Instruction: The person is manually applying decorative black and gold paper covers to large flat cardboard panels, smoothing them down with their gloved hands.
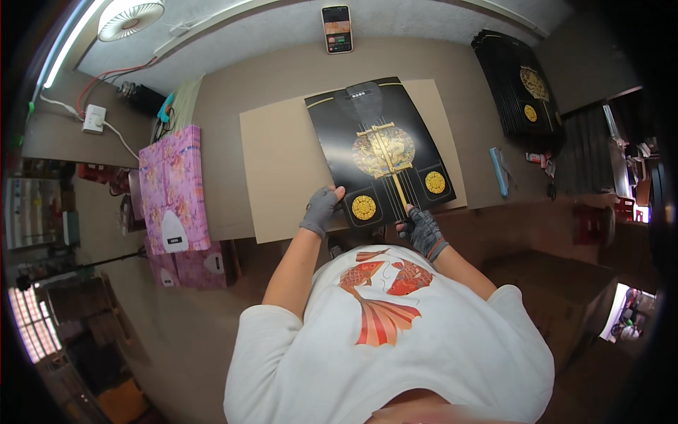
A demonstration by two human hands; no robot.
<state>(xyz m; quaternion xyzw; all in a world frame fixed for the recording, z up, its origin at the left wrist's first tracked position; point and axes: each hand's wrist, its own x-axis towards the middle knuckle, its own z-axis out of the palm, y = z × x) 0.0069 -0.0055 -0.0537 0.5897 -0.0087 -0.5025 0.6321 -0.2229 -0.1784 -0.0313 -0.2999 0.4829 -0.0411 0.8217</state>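
A glossy black printed sheet [335,138] with gold round emblems lies at a slant over a brown cardboard sheet [275,177] on the table. My left hand [322,212], in a grey fingerless glove, grips the sheet's lower left edge, thumb on top and the other fingers mostly hidden. At the near edge, right of its middle, my right hand [425,234] in a matching glove pinches the sheet, its thumb beside the gold stripe. Whether the black piece is one layer or several, I cannot tell.
Left stands a stack of purple floral pieces [169,187]. A pile of black-and-gold pieces [515,85] lies at the right rear. Nearer are a blue strip-shaped tool [499,172] and small red items [537,159]. A phone [337,30] leans at the back; a white socket box [94,119] sits far left.
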